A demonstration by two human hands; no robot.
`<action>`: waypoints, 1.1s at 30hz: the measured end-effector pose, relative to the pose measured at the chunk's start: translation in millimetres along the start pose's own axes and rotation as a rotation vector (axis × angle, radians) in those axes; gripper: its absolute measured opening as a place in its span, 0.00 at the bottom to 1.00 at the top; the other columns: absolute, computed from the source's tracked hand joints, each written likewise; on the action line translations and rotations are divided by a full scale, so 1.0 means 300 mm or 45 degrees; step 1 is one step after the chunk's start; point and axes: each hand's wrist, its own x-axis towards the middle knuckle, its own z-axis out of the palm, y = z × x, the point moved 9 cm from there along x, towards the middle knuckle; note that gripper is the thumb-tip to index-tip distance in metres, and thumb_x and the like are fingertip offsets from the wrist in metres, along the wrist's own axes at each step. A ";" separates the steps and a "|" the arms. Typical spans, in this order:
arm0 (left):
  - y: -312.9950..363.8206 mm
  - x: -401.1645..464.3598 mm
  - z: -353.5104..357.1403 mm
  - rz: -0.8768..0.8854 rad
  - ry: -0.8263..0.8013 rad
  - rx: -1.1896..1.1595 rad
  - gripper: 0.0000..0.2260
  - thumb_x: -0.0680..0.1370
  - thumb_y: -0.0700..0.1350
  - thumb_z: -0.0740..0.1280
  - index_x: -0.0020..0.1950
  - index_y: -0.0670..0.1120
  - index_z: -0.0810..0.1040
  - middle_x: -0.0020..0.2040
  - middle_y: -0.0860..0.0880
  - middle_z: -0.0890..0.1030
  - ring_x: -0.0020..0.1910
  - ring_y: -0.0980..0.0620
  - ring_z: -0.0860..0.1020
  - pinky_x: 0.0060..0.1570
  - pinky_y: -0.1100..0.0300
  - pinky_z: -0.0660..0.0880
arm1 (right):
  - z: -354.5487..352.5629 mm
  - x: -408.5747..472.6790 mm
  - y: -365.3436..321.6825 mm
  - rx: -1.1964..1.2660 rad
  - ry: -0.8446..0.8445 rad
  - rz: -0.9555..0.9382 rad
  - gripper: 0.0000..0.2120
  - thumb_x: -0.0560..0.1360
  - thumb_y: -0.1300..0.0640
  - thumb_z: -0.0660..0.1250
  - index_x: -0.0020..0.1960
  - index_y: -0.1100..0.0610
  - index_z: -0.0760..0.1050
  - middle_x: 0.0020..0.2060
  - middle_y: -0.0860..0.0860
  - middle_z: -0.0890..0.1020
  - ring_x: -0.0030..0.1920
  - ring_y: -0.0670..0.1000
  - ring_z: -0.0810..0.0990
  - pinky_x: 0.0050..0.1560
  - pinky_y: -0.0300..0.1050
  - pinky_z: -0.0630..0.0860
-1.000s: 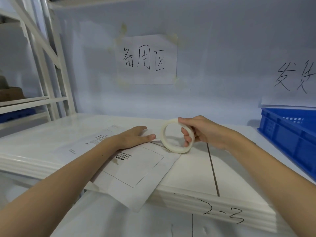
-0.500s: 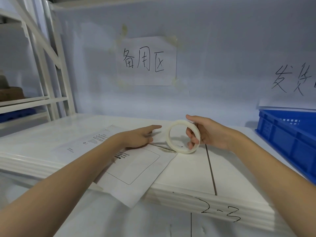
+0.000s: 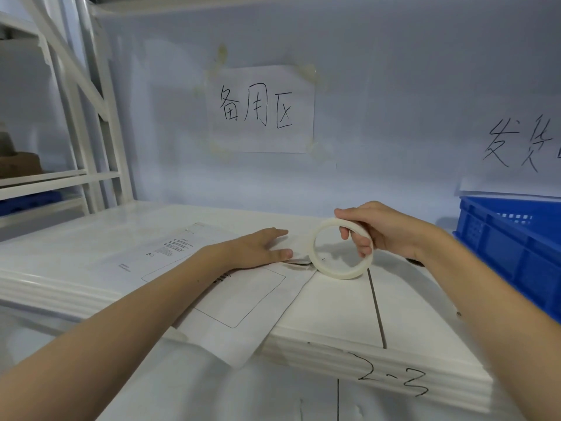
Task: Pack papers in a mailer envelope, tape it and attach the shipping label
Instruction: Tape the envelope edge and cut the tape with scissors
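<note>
A white mailer envelope (image 3: 243, 302) lies on the white shelf (image 3: 334, 311), its near corner hanging over the front edge. My left hand (image 3: 258, 249) presses flat on the envelope's far end, fingers together. My right hand (image 3: 379, 229) grips a white tape roll (image 3: 341, 270), held upright with its lower rim touching the shelf just past the envelope's far right corner. A second white mailer (image 3: 145, 253) with small printed text lies flat to the left, partly under my left forearm.
A blue plastic crate (image 3: 516, 253) stands at the right on the shelf. Two handwritten paper signs (image 3: 261, 109) hang on the back wall. White shelf posts (image 3: 91, 117) rise at the left. The shelf's front edge bears a handwritten "2-3" (image 3: 394, 381).
My right hand has drawn the tape roll to the right, away from my left hand. My left hand stays pressed on the envelope's end.
</note>
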 end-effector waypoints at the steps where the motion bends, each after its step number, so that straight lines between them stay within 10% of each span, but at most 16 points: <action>1: 0.003 0.001 -0.002 0.004 0.012 0.020 0.32 0.78 0.62 0.62 0.78 0.55 0.56 0.79 0.55 0.57 0.77 0.54 0.58 0.74 0.57 0.56 | -0.007 -0.002 0.002 -0.007 0.012 0.011 0.19 0.80 0.49 0.62 0.37 0.62 0.75 0.21 0.51 0.68 0.24 0.51 0.66 0.33 0.44 0.72; 10: 0.029 0.036 0.026 0.034 -0.013 -0.002 0.23 0.84 0.47 0.53 0.79 0.56 0.53 0.78 0.53 0.59 0.77 0.52 0.58 0.73 0.57 0.53 | -0.055 0.018 0.019 0.045 0.232 -0.059 0.19 0.79 0.48 0.64 0.43 0.64 0.81 0.24 0.51 0.67 0.26 0.50 0.65 0.40 0.46 0.70; 16: 0.039 0.032 0.035 -0.006 -0.023 -0.160 0.30 0.80 0.65 0.51 0.79 0.55 0.52 0.79 0.56 0.56 0.78 0.55 0.54 0.74 0.56 0.50 | -0.075 0.015 0.018 0.014 0.295 -0.064 0.20 0.78 0.48 0.66 0.45 0.65 0.83 0.25 0.50 0.68 0.29 0.51 0.64 0.42 0.48 0.67; 33: 0.075 0.067 0.022 -0.104 -0.174 0.257 0.37 0.76 0.63 0.63 0.79 0.56 0.48 0.80 0.55 0.54 0.78 0.51 0.55 0.75 0.50 0.54 | -0.053 0.004 0.007 -0.108 0.161 0.001 0.18 0.77 0.46 0.67 0.46 0.62 0.83 0.23 0.48 0.72 0.25 0.48 0.66 0.39 0.45 0.68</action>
